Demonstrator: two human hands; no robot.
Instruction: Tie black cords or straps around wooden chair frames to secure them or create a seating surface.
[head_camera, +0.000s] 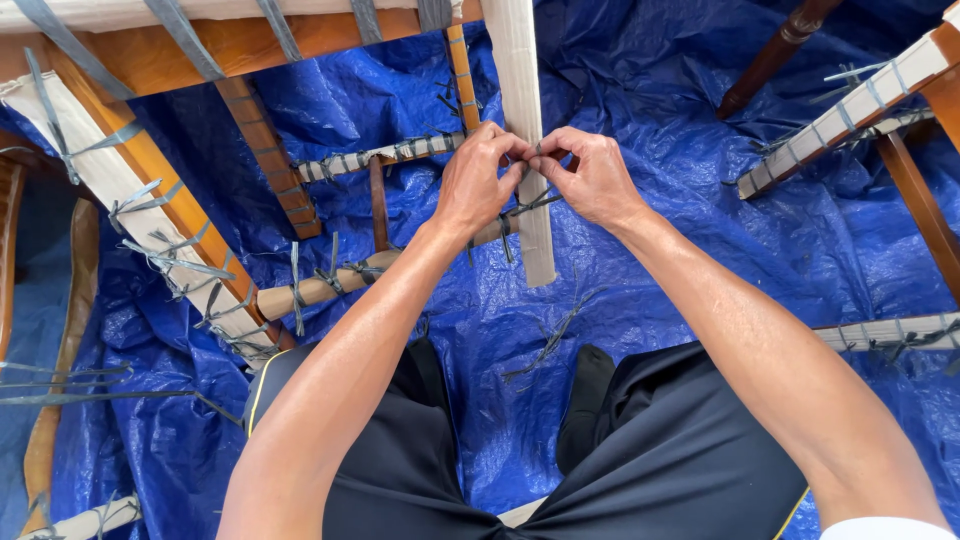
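Knees in black trousers (400, 470) fill the bottom of the frame, with the crinkled blue plastic tarp (680, 250) spread beneath them, apparently to catch scraps like the loose grey strands (548, 345) at lower centre. Up at centre, my left hand (478, 180) and right hand (592, 175) meet, fingertips pinched tight on a thin grey binding strip (525, 205), seemingly to keep it taut against the pale flat wooden slat (528, 130) running down from the top edge. Left of that, the orange-brown wooden frame rail (160, 170) carries more grey ties. No packages, labels or signs anywhere in view.
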